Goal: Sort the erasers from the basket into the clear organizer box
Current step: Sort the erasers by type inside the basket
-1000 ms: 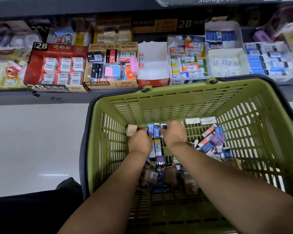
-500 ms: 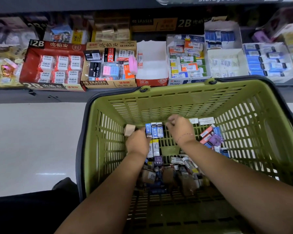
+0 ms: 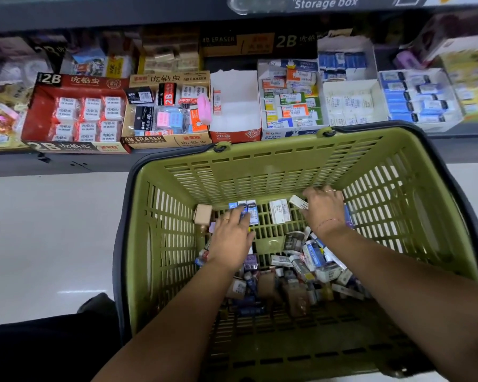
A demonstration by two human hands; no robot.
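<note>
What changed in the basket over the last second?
The right hand moved right, away from the blue erasers, to a tilted white eraser by the far wall; whether it grips it is unclear. A white pair now lies where that hand was. The left hand stayed on the blue erasers; basket and pile unchanged.

left hand [image 3: 229, 238]: gold ring [image 3: 226, 220] | right hand [image 3: 324, 208]: slim ring [image 3: 329, 191], red thread [image 3: 327, 223] (at wrist) | forearms [image 3: 177, 312] bare

Green slotted basket [image 3: 260, 172]. Erasers [image 3: 301, 266] heaped loose on its floor, mixed sleeves. Three blue-sleeved erasers [image 3: 250, 209] side by side at far wall, white erasers [image 3: 279, 212] near them, tilted white eraser [image 3: 298, 202] just right.
</note>
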